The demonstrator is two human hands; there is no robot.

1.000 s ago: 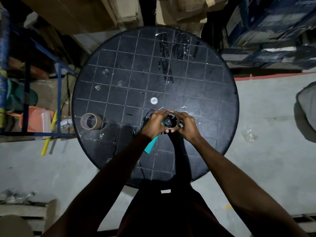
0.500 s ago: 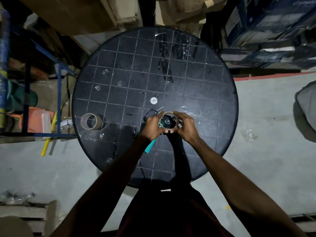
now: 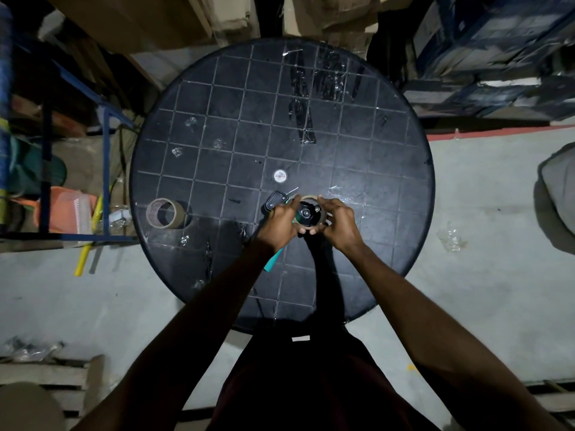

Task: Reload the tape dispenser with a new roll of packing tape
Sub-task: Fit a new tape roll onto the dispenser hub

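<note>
A tape dispenser (image 3: 276, 201) with a black head and a teal handle lies on the round black table (image 3: 385, 169), near its middle front. A brown cardboard ring (image 3: 310, 227) sits around the dispenser's black spool hub (image 3: 305, 214). My left hand (image 3: 280, 223) grips the ring's left side and covers part of the dispenser. My right hand (image 3: 339, 223) grips the ring's right side. Whether the ring carries tape or is a bare core is unclear in the dim light. A second brown roll of packing tape (image 3: 165, 213) lies at the table's left edge.
Strips of clear tape (image 3: 306, 98) are stuck across the far part of the table, and a small white disc (image 3: 280, 176) marks its centre. A blue metal rack (image 3: 74, 150) stands at the left, cardboard boxes behind, blue boxes at the far right.
Both hands have stayed on the ring over the dispenser's hub, with only small shifts of the fingers. The roll at the left has not moved.
</note>
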